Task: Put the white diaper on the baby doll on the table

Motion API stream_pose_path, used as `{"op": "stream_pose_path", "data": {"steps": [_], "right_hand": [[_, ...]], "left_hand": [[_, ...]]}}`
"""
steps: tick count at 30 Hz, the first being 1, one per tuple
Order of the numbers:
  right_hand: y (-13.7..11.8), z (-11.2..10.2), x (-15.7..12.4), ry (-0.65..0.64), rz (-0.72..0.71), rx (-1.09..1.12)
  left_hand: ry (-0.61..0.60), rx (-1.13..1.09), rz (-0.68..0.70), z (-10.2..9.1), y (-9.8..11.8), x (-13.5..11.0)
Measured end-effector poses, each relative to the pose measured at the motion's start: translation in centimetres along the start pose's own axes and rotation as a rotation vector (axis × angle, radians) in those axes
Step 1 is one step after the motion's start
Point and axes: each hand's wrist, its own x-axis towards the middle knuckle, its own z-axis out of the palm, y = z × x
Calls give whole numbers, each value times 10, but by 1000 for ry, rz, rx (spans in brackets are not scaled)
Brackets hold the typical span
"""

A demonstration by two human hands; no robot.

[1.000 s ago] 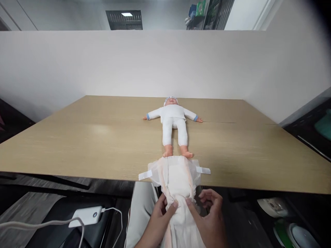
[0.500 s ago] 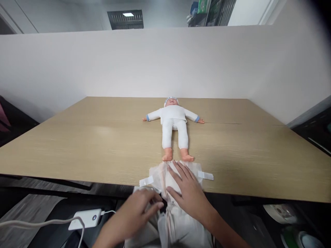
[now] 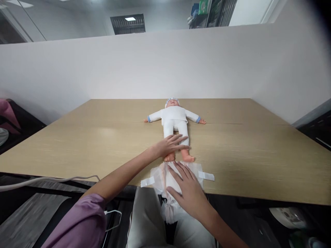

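Observation:
A baby doll (image 3: 174, 115) in a white top, white trousers and a patterned cap lies on its back, feet toward me. My left hand (image 3: 172, 144) reaches over its lower legs with fingers spread; whether it touches them I cannot tell. Below the doll's feet an unfolded diaper (image 3: 165, 179) lies at the table's front edge, its white tapes out to both sides and its near end hanging over my lap. My right hand (image 3: 188, 187) rests flat on the diaper, fingers apart.
The wooden table (image 3: 108, 144) backs onto a white partition (image 3: 165, 65). A white cable (image 3: 46, 179) runs in at the lower left. Below the table at right stands a white rounded object (image 3: 287, 217). At far left is a pink item (image 3: 9, 113) on something black.
My left hand has moved up and forward from the diaper's near end to over the doll's legs. My right hand stays on the diaper. The diaper's near end has dropped lower between my knees.

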Motion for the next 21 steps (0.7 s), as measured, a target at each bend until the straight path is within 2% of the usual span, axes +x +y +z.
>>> {"op": "stream_pose_path", "data": {"steps": [3, 6, 8, 11, 14, 16, 18, 21], "right_hand": [[0, -2, 1, -50, 8, -1], [3, -7, 4, -98, 28, 5], [10, -10, 10, -138, 45, 10], [24, -13, 25, -185, 42, 19], [44, -9, 51, -189, 7, 25], [59, -3, 75, -183, -9, 13], [75, 4, 103, -175, -10, -15], [100, 13, 151, -142, 3, -69]], "left_hand": [[65, -83, 108, 2, -1, 7], [139, -205, 175, -7, -7, 14], [192, -351, 174, -21, -15, 17], [294, -629, 112, -56, -32, 21], [369, -810, -39, -90, -49, 22], [404, -854, -135, -105, -58, 23], [437, -871, -178, -113, -66, 23], [498, -895, -149, -115, -74, 24]]}}
